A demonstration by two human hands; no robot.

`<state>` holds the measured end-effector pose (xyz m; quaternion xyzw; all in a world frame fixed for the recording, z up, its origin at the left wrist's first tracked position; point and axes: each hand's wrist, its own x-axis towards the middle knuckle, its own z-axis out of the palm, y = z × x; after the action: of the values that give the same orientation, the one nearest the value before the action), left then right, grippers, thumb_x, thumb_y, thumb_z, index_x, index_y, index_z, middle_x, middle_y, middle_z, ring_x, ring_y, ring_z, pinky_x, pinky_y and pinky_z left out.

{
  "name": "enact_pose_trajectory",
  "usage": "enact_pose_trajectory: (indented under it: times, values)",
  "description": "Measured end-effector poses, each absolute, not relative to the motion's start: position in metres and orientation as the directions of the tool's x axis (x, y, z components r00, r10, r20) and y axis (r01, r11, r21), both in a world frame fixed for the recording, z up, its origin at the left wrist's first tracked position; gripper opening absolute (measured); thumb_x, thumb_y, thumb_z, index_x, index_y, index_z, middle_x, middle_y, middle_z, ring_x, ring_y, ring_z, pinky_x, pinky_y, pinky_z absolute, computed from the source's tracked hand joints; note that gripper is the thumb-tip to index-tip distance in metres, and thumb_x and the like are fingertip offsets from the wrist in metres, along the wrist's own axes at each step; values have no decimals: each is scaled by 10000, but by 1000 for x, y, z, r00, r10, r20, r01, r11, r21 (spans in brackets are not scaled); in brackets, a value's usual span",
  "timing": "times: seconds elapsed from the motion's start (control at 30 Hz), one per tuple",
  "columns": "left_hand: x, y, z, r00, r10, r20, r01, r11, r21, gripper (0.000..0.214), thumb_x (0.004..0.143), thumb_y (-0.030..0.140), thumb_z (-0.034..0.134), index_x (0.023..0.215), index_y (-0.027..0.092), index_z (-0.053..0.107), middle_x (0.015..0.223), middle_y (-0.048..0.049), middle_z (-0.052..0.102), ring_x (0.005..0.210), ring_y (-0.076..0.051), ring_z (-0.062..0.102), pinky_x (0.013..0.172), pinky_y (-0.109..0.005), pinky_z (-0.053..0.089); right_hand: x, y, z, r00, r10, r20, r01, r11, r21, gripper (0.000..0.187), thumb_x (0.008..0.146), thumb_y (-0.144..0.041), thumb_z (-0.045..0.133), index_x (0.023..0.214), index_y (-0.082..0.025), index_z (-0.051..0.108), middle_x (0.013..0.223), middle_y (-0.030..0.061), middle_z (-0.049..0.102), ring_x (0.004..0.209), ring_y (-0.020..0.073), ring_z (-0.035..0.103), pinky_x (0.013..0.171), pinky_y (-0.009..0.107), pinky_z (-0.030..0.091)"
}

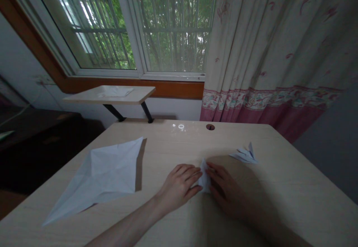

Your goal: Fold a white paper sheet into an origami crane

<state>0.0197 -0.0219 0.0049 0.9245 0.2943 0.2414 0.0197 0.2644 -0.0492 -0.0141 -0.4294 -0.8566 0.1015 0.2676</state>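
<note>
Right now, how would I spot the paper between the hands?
On the pale table by the window, find the left hand and right hand. Between them is a small, pointed white paper. Unlike the big sheet at left and folded piece at right, it's touched by both hands.

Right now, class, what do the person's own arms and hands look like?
The left hand and right hand are gloveless. The left forearm shows no sleeve, watch or bracelet; the right forearm is too shadowed to tell what, if anything, is worn.
</note>
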Motion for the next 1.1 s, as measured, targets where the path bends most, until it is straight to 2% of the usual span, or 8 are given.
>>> enact_pose_trajectory:
  times: [0.3,0.6,0.8,1.1]
  values:
    - [22,-24,8,706,564,428,568,-812,133,366,1004,387,572,1308,188,619,1238,-84,701,1114,-268,633,946,-433,521,262,-49,-12,-527,773,352,744,620,-249,478,933,-186,484,1401,-143,572,1414,139,598,1325,279,541,1076,495,486]
    - [25,-25,8,706,577,412,593,-799,102,317,1019,383,542,1252,203,660,1268,-73,688,1137,-271,617,959,-437,507,262,-49,-19,-532,759,376,762,623,-179,456,968,-226,481,1412,-163,565,1426,136,580,1312,275,559,1069,487,493]
    - [25,-24,1,728,554,404,574,-815,85,347,1025,365,537,1297,172,634,1277,-66,696,1189,-277,604,989,-433,488,259,-50,-20,-555,747,365,764,632,-131,441,973,-219,474,1390,-121,579,1419,155,584,1312,283,558,1072,492,489]
    - [24,-24,1,732,561,386,571,-815,101,359,1040,364,496,1339,201,610,1294,-68,689,1212,-274,599,1006,-448,479,256,-52,-26,-560,732,388,776,627,-63,440,976,-210,458,1392,-123,571,1417,154,588,1306,276,563,1075,479,487]
